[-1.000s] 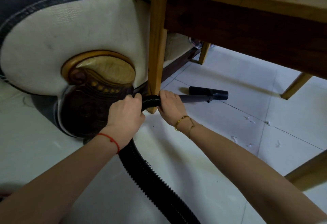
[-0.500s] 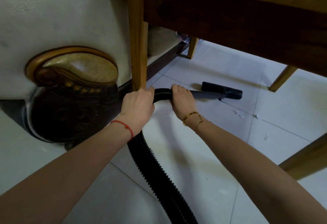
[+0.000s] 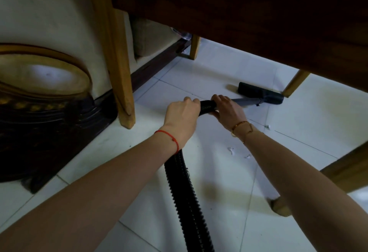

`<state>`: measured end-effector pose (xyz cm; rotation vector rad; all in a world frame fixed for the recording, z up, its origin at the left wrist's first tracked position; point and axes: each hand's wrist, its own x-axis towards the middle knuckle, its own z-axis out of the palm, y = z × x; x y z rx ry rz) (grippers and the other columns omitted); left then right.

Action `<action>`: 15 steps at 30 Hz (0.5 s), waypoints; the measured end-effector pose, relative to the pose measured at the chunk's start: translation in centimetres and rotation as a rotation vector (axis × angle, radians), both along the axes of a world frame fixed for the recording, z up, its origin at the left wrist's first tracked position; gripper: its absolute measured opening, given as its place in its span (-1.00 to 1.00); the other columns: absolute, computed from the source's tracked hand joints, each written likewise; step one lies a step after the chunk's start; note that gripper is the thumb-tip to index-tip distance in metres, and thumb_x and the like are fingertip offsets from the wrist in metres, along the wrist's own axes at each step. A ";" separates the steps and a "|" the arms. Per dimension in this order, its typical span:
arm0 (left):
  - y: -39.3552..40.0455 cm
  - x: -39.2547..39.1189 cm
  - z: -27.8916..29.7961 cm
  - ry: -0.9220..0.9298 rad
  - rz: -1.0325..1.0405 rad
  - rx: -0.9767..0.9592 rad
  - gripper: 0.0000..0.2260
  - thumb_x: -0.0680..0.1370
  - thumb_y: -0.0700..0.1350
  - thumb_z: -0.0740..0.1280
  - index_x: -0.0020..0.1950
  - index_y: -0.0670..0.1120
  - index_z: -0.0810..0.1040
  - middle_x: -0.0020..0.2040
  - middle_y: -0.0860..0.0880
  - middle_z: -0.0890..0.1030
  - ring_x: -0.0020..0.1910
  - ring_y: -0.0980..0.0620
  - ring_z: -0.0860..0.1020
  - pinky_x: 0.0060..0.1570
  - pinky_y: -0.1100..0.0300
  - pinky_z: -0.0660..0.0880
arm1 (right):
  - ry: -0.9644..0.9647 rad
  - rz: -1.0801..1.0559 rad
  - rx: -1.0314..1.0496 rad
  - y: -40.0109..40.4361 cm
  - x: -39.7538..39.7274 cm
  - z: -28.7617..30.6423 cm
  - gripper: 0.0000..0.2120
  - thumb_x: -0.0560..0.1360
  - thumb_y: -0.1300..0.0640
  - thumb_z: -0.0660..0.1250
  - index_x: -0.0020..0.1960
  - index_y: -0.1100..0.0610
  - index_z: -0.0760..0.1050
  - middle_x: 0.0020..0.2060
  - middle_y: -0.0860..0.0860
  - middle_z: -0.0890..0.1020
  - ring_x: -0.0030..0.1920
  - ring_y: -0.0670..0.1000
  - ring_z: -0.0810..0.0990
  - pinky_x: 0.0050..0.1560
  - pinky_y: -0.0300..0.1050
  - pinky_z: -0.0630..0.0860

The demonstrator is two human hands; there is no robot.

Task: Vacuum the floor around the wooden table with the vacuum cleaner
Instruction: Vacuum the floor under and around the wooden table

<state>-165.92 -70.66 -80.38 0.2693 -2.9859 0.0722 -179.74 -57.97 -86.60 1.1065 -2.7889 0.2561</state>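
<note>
A black ribbed vacuum hose runs up from the bottom edge to both my hands. My left hand grips the hose near its top end. Just ahead of it, my right hand grips the joint where the hose meets the grey wand. The wand reaches under the wooden table to a black floor nozzle, which lies flat on the white tiles close to a far table leg. Small white paper scraps lie on the tiles below my right wrist.
A near table leg stands left of my hands. Behind it is a white sofa arm with a carved gold and dark wood end. Another table leg is at the back. A wooden piece juts in at the right.
The view has dropped lower under the table. Both hands have pushed the wand forward and to the right, and the nozzle has slid toward the far right table leg.
</note>
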 end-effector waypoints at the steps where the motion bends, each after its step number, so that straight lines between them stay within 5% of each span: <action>1: 0.4 -0.3 -0.2 0.002 -0.007 -0.003 -0.71 0.54 -0.17 0.31 0.25 -0.12 0.39 0.08 -0.09 0.52 -0.06 -0.06 0.59 -0.29 0.16 0.32 | -0.003 0.009 0.007 0.5 -0.4 -0.1 -0.71 0.49 0.08 0.37 0.12 0.20 0.42 -0.01 0.14 0.58 0.03 0.17 0.55 -0.09 0.06 0.50; 15: -1.7 2.2 1.0 -0.016 0.064 0.011 -0.72 0.55 -0.14 0.30 0.24 -0.13 0.39 0.07 -0.10 0.51 -0.06 -0.06 0.59 -0.29 0.16 0.33 | 0.016 0.063 -0.002 -2.5 1.8 0.2 -0.73 0.56 0.08 0.26 0.21 0.16 0.37 0.07 0.12 0.54 0.11 0.14 0.51 -0.13 -0.02 0.47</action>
